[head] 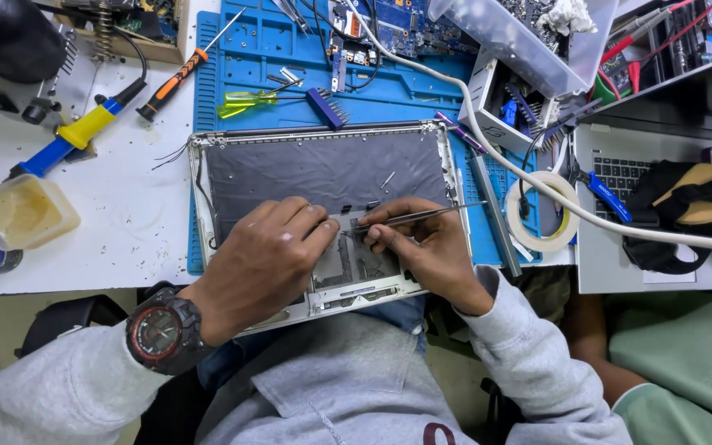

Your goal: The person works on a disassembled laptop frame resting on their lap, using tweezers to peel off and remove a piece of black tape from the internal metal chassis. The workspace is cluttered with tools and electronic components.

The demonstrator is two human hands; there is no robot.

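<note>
Right hand [426,247] pinches tweezers [418,217] pen-style, tips down inside opened laptop shell [323,169] on blue mat [249,49]. Left hand [269,251] curled, fingertips pressing shell interior beside tips (likely steadying part). Shell overhangs table edge, close to lap.

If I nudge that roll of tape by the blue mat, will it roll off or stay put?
The roll of tape lies flat on its side, so it would probably slide, not roll. It looks thin and hollow, likely light. The white cable crosses over it and may drag or catch it.
</note>
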